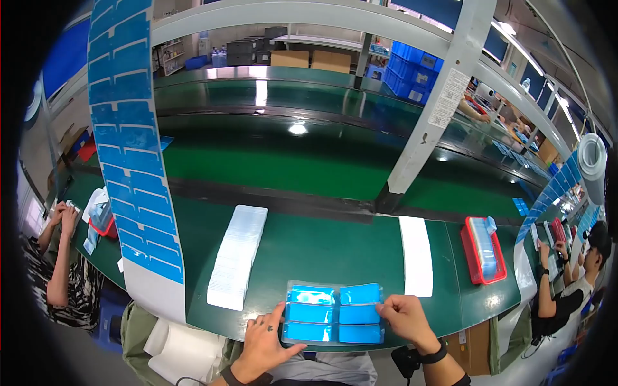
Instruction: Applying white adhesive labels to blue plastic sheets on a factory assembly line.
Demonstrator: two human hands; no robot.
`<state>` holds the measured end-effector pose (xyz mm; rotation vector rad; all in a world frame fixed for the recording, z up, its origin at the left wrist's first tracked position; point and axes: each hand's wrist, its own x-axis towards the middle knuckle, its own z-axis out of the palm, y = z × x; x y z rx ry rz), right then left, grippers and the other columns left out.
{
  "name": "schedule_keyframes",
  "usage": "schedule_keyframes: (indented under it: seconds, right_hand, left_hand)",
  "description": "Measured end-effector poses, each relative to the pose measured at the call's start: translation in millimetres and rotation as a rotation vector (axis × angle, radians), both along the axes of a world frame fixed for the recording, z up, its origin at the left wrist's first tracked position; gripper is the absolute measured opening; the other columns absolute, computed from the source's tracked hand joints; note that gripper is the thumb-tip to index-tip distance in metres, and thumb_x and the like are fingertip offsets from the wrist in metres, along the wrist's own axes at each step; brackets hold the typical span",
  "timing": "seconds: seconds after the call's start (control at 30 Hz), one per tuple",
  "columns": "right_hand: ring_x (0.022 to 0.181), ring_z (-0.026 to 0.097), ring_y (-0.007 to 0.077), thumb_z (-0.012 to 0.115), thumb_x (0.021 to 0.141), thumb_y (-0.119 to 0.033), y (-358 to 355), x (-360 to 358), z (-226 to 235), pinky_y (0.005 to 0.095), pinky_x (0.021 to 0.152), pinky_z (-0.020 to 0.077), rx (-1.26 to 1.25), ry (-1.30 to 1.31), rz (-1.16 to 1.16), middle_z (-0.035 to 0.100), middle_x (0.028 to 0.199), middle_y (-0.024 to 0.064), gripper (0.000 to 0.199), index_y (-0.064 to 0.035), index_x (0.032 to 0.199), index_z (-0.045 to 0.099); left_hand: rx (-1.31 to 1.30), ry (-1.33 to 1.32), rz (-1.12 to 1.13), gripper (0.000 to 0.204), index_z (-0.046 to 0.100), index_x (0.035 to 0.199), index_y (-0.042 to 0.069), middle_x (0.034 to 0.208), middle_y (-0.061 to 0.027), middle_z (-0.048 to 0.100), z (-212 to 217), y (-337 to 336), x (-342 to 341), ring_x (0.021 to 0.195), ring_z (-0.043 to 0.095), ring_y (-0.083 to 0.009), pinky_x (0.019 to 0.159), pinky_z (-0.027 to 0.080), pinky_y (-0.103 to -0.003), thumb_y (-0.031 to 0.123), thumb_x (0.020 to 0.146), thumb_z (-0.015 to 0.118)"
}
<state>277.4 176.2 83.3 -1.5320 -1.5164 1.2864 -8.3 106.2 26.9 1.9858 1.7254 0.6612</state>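
Flat on the green table [322, 251] in front of me lies a clear plastic sheet [336, 315], bearing two columns of glossy blue rectangular pieces. My left hand [265, 344] rests at its left edge with thumb and fingers spread, touching the sheet's corner area. At the opposite edge, the fingers of my right hand [407, 320] are curled and pinched beside the middle blue rectangle [358, 314]. What sits between those fingertips is hidden. To the left fans a long row of overlapping white cards [237, 257]. A white stack or strip [417, 257] lies beyond my right hand.
A red basket [503, 278] of pale blue sheets stands at right. From above hangs a long backing strip [132, 128] of blue pieces, left of the cards. A grey post [432, 109] rises behind the table's edge. Co-workers [61, 264] sit on both sides.
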Motion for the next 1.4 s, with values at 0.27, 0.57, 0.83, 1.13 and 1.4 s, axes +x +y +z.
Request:
schedule_keyframes:
  seconds: [0.27,0.57,0.83,1.13,1.4]
  right_hand:
    - [0.049,0.042,0.0026,0.067,0.083,-0.005,13,-39,91,0.0208,0.044,0.0321,0.042,0.266,0.105,0.05,0.054,-0.0041,0.028,-0.0041,0.059,0.053]
    - [0.043,0.045,0.0097,0.057,0.092,-0.033,201,-47,168,0.0258,0.04,0.0341,0.462,-0.131,-0.072,0.051,0.054,0.0009,0.037,-0.0021,0.071,0.062]
    - [0.042,0.045,0.0063,0.063,0.09,-0.022,120,13,96,0.0232,0.039,0.0344,0.344,-0.16,0.017,0.052,0.053,0.0007,0.031,-0.0008,0.068,0.059]
    - [0.054,0.056,0.0094,0.063,0.084,-0.012,42,116,10,0.0244,0.049,0.0428,0.181,-0.293,-0.096,0.061,0.061,0.0026,0.016,0.0009,0.077,0.068]
    - [0.069,0.064,0.0286,0.071,0.081,-0.027,26,103,-27,0.0381,0.06,0.0534,0.677,-0.991,0.132,0.06,0.085,0.0086,0.024,-0.0152,0.102,0.071]
  left_hand:
    - [0.032,-0.029,0.033,0.109,0.03,0.143,-0.005,0.107,-0.006,0.063,-7,-2,3,0.101,0.059,-0.0272,0.087,0.04,-0.04,0.048,0.064,0.083]
    - [0.306,-0.021,0.119,0.036,0.063,0.118,0.013,0.108,-0.0137,0.059,4,10,-67,0.092,0.058,-0.0316,0.076,0.048,-0.041,0.021,0.083,0.068]
    - [0.378,0.406,0.172,0.041,0.066,0.115,0.022,0.117,-0.0107,0.052,0,4,-110,0.092,0.051,-0.0297,0.074,0.042,-0.041,0.013,0.076,0.074]
    - [0.418,0.337,0.106,0.036,0.068,0.111,0.018,0.114,-0.0181,0.056,-11,15,-105,0.1,0.054,-0.0355,0.082,0.044,-0.044,0.01,0.075,0.072]
    - [0.242,0.23,0.241,0.039,0.07,0.108,0.009,0.122,-0.0174,0.052,-3,-3,-108,0.1,0.049,-0.0344,0.083,0.043,-0.041,0.0,0.07,0.073]
